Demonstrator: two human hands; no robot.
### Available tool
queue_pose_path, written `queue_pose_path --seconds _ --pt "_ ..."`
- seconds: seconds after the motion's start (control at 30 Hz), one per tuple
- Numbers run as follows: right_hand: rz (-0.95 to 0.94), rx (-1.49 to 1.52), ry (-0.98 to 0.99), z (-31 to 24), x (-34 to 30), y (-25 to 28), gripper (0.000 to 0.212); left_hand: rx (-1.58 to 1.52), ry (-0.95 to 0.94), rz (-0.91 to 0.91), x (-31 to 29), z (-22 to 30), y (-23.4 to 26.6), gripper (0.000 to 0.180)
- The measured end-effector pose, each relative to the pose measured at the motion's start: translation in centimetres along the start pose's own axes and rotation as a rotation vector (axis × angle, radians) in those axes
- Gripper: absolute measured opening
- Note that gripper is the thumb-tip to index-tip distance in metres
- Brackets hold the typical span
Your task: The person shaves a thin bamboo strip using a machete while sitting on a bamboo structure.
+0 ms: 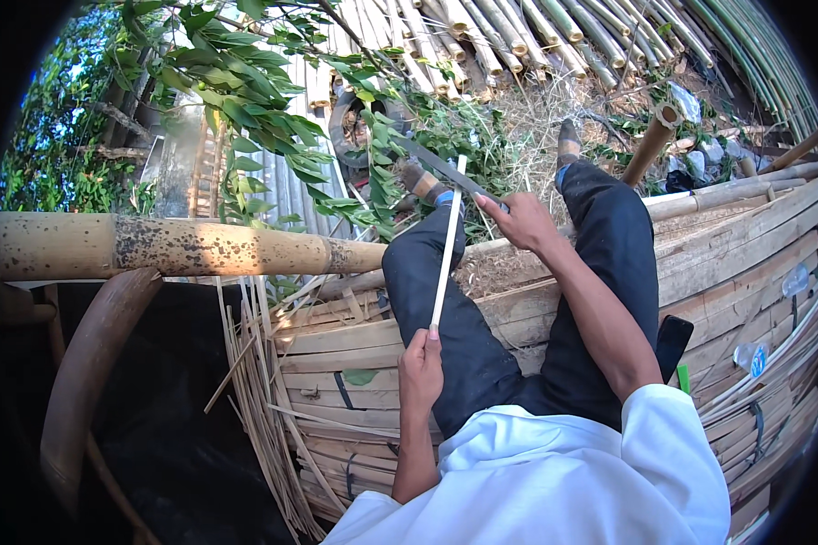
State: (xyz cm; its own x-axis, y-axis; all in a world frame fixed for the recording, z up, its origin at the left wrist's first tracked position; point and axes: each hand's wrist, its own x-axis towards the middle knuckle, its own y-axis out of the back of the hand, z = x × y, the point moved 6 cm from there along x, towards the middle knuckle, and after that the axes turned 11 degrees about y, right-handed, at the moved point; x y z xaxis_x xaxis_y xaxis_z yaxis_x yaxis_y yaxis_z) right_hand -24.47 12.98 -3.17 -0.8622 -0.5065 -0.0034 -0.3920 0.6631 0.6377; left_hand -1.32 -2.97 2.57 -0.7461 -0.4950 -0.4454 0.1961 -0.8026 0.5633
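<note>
1. We locate the slender, pale, straight bamboo strip (447,250) in front of the person's left leg, between the two hands. We cannot tell whether it touches the leg.
2. We read its long axis as steep: the lower end sits at the left hand (420,368); the free upper end points away from the body, leaning slightly right.
3. We note the left fingers curled around the lower end, with the thumb laid against the strip.
4. We find the long, dark-grey, metal-bladed knife (430,162) crossing the strip just below its upper end. Its blade points forward and left, oblique to the strip's axis.
5. We see the right hand (525,221) closed on the knife's handle end, one digit extended toward the blade.
6. We identify dark cloth trousers (609,232) below the hands and a white cloth shirt (536,481) nearer the camera.
7. We observe a flat black smartphone (673,347) beside the right hip, near long, tan bamboo slats (745,236).
8. We place a thick, dark-speckled, yellowish bamboo pole (191,247) at left, lying crosswise, and cut round bamboo poles (518,36) beyond the feet.
</note>
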Motion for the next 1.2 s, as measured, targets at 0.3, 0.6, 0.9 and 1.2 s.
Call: queue_pose_path --seconds 0.3,0.6,0.9,1.2 --pt "-0.211 -0.102 0.469 -5.1 -2.9 -3.2 0.070 -0.058 0.069 -0.029 0.1 -1.0 0.4 0.036" --pt "-0.105 -0.036 0.124 -0.4 0.0 -1.0 0.073 -0.243 0.152 -0.180 -0.6 -3.1 -0.5 0.037" --pt "-0.094 -0.069 0.192 -1.3 -0.5 -2.3 0.071 -0.446 0.338 -0.324 -1.0 -3.0 -0.2 0.035" --pt "-0.264 -0.182 0.535 -5.0 -3.6 -4.1 0.074 -0.358 0.249 -0.247 -0.9 -3.7 -0.4 0.035"
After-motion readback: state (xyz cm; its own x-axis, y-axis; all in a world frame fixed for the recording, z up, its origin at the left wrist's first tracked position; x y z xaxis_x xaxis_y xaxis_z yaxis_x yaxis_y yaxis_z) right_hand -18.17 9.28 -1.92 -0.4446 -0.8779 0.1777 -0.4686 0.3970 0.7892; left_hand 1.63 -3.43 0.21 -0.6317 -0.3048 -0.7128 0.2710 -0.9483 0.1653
